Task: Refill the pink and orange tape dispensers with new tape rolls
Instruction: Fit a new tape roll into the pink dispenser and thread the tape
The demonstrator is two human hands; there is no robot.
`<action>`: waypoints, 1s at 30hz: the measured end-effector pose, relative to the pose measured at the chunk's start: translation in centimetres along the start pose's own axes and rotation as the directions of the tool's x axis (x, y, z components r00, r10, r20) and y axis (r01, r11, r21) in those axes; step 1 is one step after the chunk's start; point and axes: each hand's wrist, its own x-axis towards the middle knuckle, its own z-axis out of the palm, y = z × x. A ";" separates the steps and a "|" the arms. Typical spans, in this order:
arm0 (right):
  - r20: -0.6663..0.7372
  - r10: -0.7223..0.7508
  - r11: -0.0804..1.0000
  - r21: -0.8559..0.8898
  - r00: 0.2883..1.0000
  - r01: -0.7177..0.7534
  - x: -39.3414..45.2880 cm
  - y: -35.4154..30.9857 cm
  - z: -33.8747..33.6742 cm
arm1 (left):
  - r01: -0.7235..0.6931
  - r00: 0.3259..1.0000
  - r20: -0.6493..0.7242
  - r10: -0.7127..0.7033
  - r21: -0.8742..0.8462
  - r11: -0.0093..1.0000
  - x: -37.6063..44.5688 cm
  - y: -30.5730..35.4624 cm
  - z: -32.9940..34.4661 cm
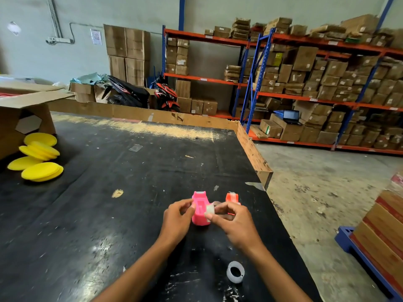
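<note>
The pink tape dispenser (200,209) stands on the black table (109,192), its cutter end pointing away from me. My left hand (177,216) touches its left side with curled fingers. My right hand (231,221) pinches a small clear tape roll (210,209) just right of the pink dispenser's open slot. Behind my right hand, partly hidden, stands the orange tape dispenser (232,197). A second clear tape roll (235,271) lies on the table near me, between my forearms.
Several yellow round sponge pads (40,158) are piled at the table's left by an open cardboard box (21,105). A cardboard wall (250,147) lines the table's far and right edges. Shelves of boxes (316,83) stand beyond; a blue pallet with cartons (381,236) is on the floor to the right.
</note>
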 end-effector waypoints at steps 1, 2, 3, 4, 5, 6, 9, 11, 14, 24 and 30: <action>-0.001 0.013 1.000 0.016 1.000 -0.013 0.5 0.0 -0.2 | -0.011 1.000 0.020 0.010 0.034 0.999 0.8 -0.5 0.2; -0.002 0.023 0.999 0.024 1.000 -0.022 1.1 -0.1 -0.3 | -0.009 0.999 0.045 0.006 0.057 0.998 1.6 -0.9 0.5; -0.002 0.029 0.999 0.026 1.000 -0.029 1.7 -0.2 -0.4 | -0.001 0.998 0.067 -0.005 0.082 0.997 2.1 -1.2 0.8; 0.000 0.031 0.999 0.016 1.000 -0.031 2.2 -0.3 -0.3 | 0.011 0.997 0.079 -0.020 0.106 0.994 2.5 -1.7 1.1; 0.001 0.031 0.999 -0.005 1.000 -0.031 2.7 -0.2 -0.3 | 0.030 0.996 0.079 -0.039 0.114 0.993 2.6 -2.0 1.3; 0.005 0.024 0.999 -0.030 1.000 -0.024 3.2 -0.1 -0.3 | 0.039 0.996 0.073 -0.047 0.112 0.993 2.6 -2.3 1.4; 0.038 0.003 0.996 -0.093 0.999 0.000 4.4 0.2 0.2 | 0.009 0.999 0.043 -0.013 0.093 0.996 2.4 -2.7 1.7; 0.058 -0.011 0.993 -0.117 0.998 0.017 4.9 0.6 0.7 | -0.015 0.999 0.037 0.012 0.087 0.996 2.1 -2.8 1.7; 0.086 -0.042 0.985 -0.163 0.995 0.056 5.5 1.3 1.4 | -0.045 0.998 0.036 0.042 0.083 0.996 1.8 -3.0 1.9; 0.156 -0.035 0.920 -0.380 0.987 0.093 6.1 2.9 1.6 | -0.074 0.997 0.024 0.071 0.162 0.984 1.9 -4.0 2.2; 0.143 -0.112 0.883 -0.440 0.983 0.164 5.8 3.1 1.6 | -0.102 0.995 0.016 0.101 0.182 0.978 2.2 -4.5 2.3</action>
